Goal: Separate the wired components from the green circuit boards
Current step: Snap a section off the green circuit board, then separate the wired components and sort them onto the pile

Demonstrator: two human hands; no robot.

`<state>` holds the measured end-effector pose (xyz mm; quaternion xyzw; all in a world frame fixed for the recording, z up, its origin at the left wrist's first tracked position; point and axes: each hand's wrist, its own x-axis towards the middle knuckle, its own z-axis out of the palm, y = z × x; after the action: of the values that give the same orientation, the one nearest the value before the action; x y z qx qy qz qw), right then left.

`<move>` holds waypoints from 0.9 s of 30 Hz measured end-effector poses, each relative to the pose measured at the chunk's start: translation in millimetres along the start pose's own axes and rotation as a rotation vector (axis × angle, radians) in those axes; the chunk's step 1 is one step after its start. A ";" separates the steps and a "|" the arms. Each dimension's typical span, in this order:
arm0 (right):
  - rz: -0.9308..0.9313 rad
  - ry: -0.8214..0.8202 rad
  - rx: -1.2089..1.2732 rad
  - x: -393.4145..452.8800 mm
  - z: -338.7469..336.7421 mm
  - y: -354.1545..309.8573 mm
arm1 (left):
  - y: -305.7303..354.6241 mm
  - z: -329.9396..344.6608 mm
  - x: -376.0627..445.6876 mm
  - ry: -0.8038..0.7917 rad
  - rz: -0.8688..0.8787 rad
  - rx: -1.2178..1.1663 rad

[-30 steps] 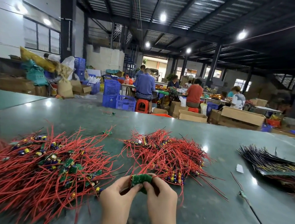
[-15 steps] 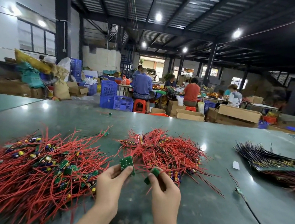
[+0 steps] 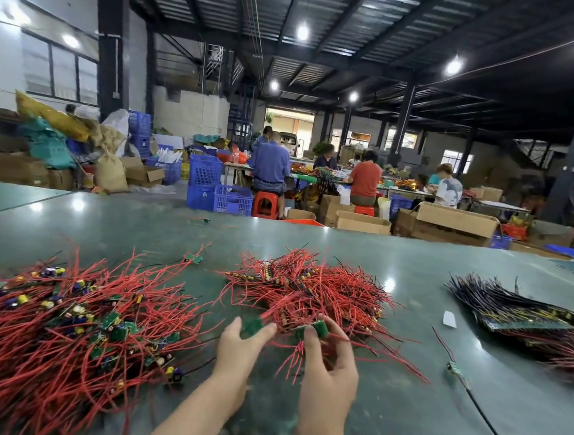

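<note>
My left hand (image 3: 239, 349) pinches a small green circuit board piece (image 3: 251, 326) just in front of the middle pile of red wired components (image 3: 314, 292). My right hand (image 3: 325, 368) pinches a second green board piece (image 3: 318, 328) between thumb and fingers, with red wires trailing below it. The two pieces are held apart, a hand's width from each other. A large heap of red wires mixed with small green boards (image 3: 68, 334) lies to the left on the green table (image 3: 380, 416).
A stack of dark-wired boards (image 3: 527, 315) lies at the right. A loose wired board (image 3: 453, 367) and a white scrap (image 3: 448, 318) sit between it and my hands. Cardboard boxes (image 3: 457, 221) and seated workers are beyond the table's far edge.
A second ago both hands held one green board together. It has come apart into two pieces, and both hands have moved forward toward the middle red pile.
</note>
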<state>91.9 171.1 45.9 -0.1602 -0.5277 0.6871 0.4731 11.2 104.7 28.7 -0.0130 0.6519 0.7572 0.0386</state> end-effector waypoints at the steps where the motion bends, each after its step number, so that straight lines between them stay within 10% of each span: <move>1: 0.041 -0.013 0.029 0.7 0.1 0.1 | 0.9 -1.2 -6.2 0.042 0.085 0.002; 8: 0.273 -0.273 0.034 1.8 -0.1 5.9 | -4.2 -24.2 -41.7 -0.261 0.090 -0.415; 21: 0.033 -0.579 -0.511 -2.2 -4.6 11.3 | -7.6 -40.3 -39.5 -0.061 0.195 -0.335; 27: 0.107 -0.454 -0.290 2.3 -4.9 5.9 | 0.2 -46.7 -32.7 0.010 0.290 -0.311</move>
<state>91.4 175.8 39.4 -0.0957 -0.7041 0.6465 0.2777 42.3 57.2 24.1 0.0713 0.5225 0.8462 -0.0765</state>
